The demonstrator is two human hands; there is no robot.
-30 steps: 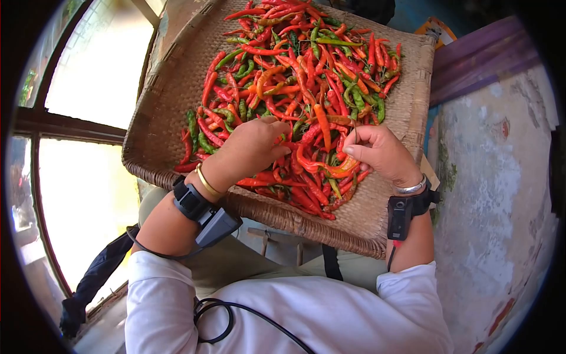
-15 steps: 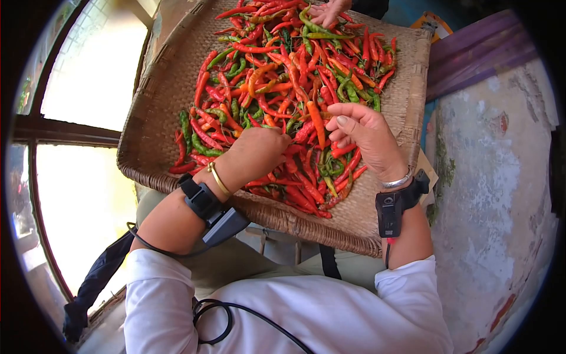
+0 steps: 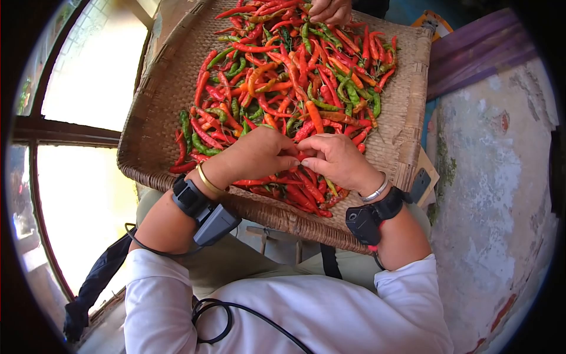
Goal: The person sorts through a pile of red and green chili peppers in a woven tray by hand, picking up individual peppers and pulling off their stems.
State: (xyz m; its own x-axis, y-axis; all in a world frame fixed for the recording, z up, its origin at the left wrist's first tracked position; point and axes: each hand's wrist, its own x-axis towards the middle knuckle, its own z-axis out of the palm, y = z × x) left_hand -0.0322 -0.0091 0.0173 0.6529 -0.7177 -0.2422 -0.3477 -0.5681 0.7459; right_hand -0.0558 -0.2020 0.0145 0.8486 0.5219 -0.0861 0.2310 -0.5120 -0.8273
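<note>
A wide woven basket point(image 3: 407, 118) is heaped with chili peppers point(image 3: 265, 82), mostly red with some green and orange ones. Over the near part of the heap, my left hand point(image 3: 259, 154) and my right hand point(image 3: 339, 160) meet, fingertips almost touching. Both are closed in a pinch. A small red chili pepper point(image 3: 302, 157) shows between the fingertips, largely hidden by the fingers. More red peppers point(image 3: 300, 194) lie just below my hands, near the basket's front side.
Another person's hand point(image 3: 331, 10) reaches into the heap at the far edge. Window panes point(image 3: 76, 206) stand on the left. A worn wall-like surface point(image 3: 489, 177) and purple cloth point(image 3: 483, 53) are on the right. A dark phone-like object point(image 3: 420, 184) sits right of the basket.
My right hand has moved down and left to meet my left hand, closing its fingers. My left hand has shifted slightly. The other person's hand has drawn back a little.
</note>
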